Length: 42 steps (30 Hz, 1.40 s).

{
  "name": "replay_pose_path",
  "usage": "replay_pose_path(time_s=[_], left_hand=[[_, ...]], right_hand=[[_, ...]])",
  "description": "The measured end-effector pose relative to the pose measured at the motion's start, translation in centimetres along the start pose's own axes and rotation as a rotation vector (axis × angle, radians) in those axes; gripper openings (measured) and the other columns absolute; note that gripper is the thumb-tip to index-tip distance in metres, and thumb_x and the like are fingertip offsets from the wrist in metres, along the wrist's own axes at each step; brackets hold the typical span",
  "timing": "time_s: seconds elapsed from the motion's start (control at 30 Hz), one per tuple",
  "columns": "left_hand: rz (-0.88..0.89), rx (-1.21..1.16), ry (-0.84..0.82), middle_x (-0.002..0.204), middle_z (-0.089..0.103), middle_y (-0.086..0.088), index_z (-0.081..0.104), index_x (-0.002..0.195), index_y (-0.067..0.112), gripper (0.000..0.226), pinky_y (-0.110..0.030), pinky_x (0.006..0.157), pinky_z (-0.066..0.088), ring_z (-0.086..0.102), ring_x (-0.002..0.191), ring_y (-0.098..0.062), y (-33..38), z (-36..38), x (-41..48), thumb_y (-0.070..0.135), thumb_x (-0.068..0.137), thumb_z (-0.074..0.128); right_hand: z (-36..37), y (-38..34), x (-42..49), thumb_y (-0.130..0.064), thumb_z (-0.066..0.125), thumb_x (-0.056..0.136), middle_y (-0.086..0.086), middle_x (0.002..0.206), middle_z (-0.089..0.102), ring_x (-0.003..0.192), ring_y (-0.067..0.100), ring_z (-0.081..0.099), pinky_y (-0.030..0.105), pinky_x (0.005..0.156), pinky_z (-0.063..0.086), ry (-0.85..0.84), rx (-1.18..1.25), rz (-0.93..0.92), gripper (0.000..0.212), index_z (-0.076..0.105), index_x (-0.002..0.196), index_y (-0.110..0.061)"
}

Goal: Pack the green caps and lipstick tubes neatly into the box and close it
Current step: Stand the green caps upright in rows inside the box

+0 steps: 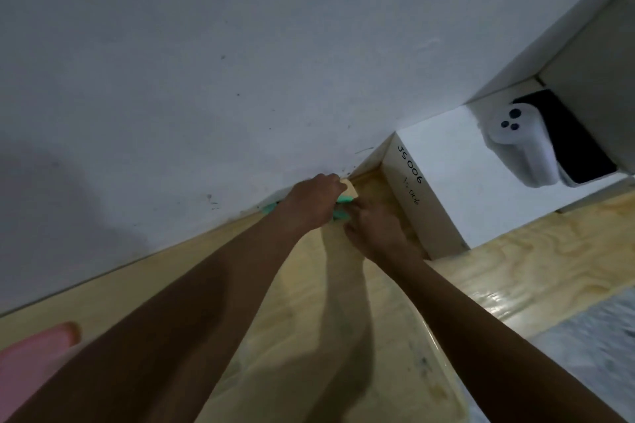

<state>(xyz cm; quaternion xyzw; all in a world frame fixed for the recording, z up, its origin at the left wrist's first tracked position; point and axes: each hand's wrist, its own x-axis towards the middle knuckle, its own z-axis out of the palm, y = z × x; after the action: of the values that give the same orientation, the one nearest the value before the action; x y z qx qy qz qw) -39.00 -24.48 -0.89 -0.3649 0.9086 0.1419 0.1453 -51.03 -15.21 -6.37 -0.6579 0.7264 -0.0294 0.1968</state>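
Both my hands reach to the far edge of the wooden table point(309, 285), where it meets the white wall. My left hand point(314, 201) lies curled over a small cluster of green caps point(342, 215), and a pale box flap point(350, 189) shows just past its fingers. My right hand point(374, 228) rests right beside it, fingers pointing at the same green pieces. The hands hide most of the caps and the box. I cannot tell what either hand grips. No lipstick tube shows.
A white carton point(433, 203) with handwritten black marks stands just right of my hands. Behind it a white controller point(522, 148) lies on a black case. A pink object point(31, 364) sits at the lower left. The white wall point(240, 62) closes off the far side.
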Motion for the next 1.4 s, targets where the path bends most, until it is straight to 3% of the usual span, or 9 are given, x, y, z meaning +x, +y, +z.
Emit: replay_pose_path(time_s=[0.33,0.5,0.6,0.77,0.93,1.07,1.17,1.27,1.4], left_hand=[[0.081,0.153,-0.026,0.125,0.051,-0.005,0.058,0.125,0.012,0.036,-0.038,0.087,0.046,0.043,0.117,-0.025,-1.9,3.7,2.0,0.018,0.089,0.053],[0.102,0.126,0.028,0.131,0.048,-0.005,0.058,0.124,0.013,0.036,-0.04,0.099,0.043,0.039,0.124,-0.024,-2.1,4.9,1.3,0.02,0.089,0.055],[0.086,0.155,0.089,0.128,0.051,-0.004,0.06,0.121,0.014,0.031,-0.038,0.095,0.046,0.042,0.119,-0.023,-1.8,5.2,1.1,0.016,0.09,0.056],[0.106,0.133,0.217,0.12,0.058,-0.006,0.058,0.12,0.013,0.027,-0.034,0.089,0.046,0.05,0.11,-0.022,-1.9,5.2,0.8,0.016,0.095,0.049],[-0.07,-0.371,0.427,0.11,0.062,-0.01,0.056,0.118,0.007,0.028,-0.036,0.084,0.044,0.054,0.1,-0.025,-0.8,3.6,-1.6,0.02,0.1,0.039],[-0.296,-0.959,0.415,0.087,0.061,-0.011,0.055,0.099,0.011,0.024,-0.043,0.072,0.048,0.058,0.078,-0.028,-0.1,2.4,-4.8,0.022,0.1,0.034],[-0.396,-1.257,0.404,0.077,0.056,-0.004,0.055,0.107,0.014,0.02,-0.038,0.061,0.046,0.052,0.069,-0.022,0.1,1.8,-7.8,0.021,0.099,0.037],[-0.363,-1.38,0.437,0.073,0.054,-0.005,0.051,0.112,0.009,0.02,-0.034,0.057,0.045,0.049,0.061,-0.02,0.1,1.2,-11.3,0.022,0.098,0.047],[-0.358,-1.384,0.517,0.072,0.058,-0.008,0.047,0.1,0.01,0.013,-0.035,0.06,0.048,0.05,0.057,-0.02,-0.2,1.2,-15.7,0.021,0.096,0.052]], right_hand=[[0.9,2.4,-2.6,-0.033,0.054,0.095,0.003,0.118,0.061,0.1,0.021,0.061,0.028,0.07,0.046,0.021,0.15,-0.021,0.039,0.058,0.132,-0.02],[0.9,2.6,-4.3,-0.028,0.054,0.097,0.006,0.115,0.064,0.095,0.021,0.062,0.029,0.078,0.05,0.092,0.344,0.088,0.035,0.062,0.127,-0.014],[0.9,2.2,-5.7,-0.03,0.053,0.098,0.007,0.111,0.064,0.09,0.018,0.061,0.038,0.079,0.054,0.133,0.422,0.154,0.032,0.063,0.123,-0.013],[0.2,0.5,-7.1,-0.029,0.051,0.099,0.004,0.102,0.062,0.08,0.011,0.055,0.034,0.072,0.054,0.227,0.507,0.229,0.03,0.064,0.119,-0.011],[-0.7,-0.1,-7.8,-0.026,0.053,0.098,0.002,0.087,0.059,0.074,0.016,0.054,0.041,0.069,0.052,0.372,0.594,0.26,0.025,0.067,0.109,-0.009],[-1.5,-0.8,-8.3,-0.027,0.052,0.098,0.0,0.083,0.06,0.073,0.015,0.055,0.038,0.067,0.051,0.434,0.623,0.24,0.026,0.068,0.11,-0.01],[-2.2,-1.9,-8.9,-0.027,0.052,0.098,-0.004,0.078,0.058,0.072,0.014,0.055,0.031,0.063,0.047,0.453,0.643,0.224,0.022,0.067,0.106,-0.012],[-3.0,-3.4,-9.6,-0.027,0.053,0.098,-0.003,0.081,0.062,0.077,0.015,0.059,0.028,0.066,0.048,0.457,0.691,0.21,0.022,0.068,0.107,-0.014],[-3.8,-5.3,-10.6,-0.027,0.054,0.098,-0.003,0.085,0.065,0.08,0.014,0.06,0.02,0.065,0.042,0.449,0.695,0.177,0.022,0.068,0.109,-0.014]])
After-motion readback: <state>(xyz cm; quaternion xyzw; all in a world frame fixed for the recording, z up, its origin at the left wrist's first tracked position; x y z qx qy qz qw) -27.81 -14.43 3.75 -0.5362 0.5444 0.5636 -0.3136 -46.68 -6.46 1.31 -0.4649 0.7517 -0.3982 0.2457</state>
